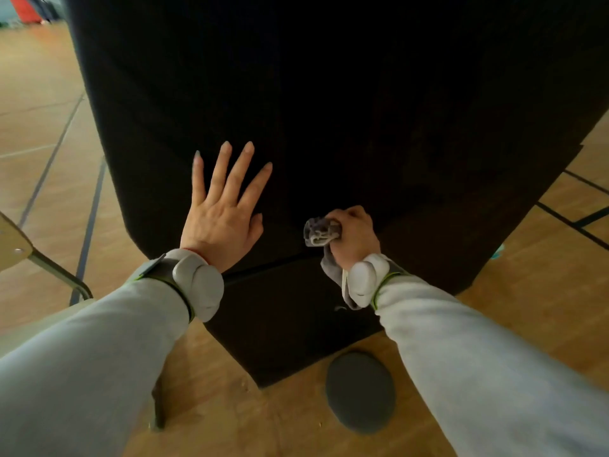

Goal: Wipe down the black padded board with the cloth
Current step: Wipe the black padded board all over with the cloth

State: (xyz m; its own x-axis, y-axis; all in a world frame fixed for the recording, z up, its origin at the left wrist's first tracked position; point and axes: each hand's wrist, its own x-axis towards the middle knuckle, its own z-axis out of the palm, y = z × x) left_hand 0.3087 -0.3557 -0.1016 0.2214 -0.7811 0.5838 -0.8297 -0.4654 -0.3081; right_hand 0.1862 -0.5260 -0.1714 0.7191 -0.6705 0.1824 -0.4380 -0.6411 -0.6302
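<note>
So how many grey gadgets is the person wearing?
2. One gadget is on the left wrist, by the left hand flat on the black board; the other on the right wrist, by the right hand gripping the cloth. Sleeves may hide more.

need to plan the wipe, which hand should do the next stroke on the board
Right: the right hand already grips the cloth against the board. The left hand lies flat and open, bracing it.

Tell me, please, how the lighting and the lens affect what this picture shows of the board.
Head view: the board is underexposed, nearly flat black, with little texture showing; the left hand and the cloth in the right hand are evenly lit and fairly sharp; the wide lens bows the board's edges and the lines on the floor.
</note>
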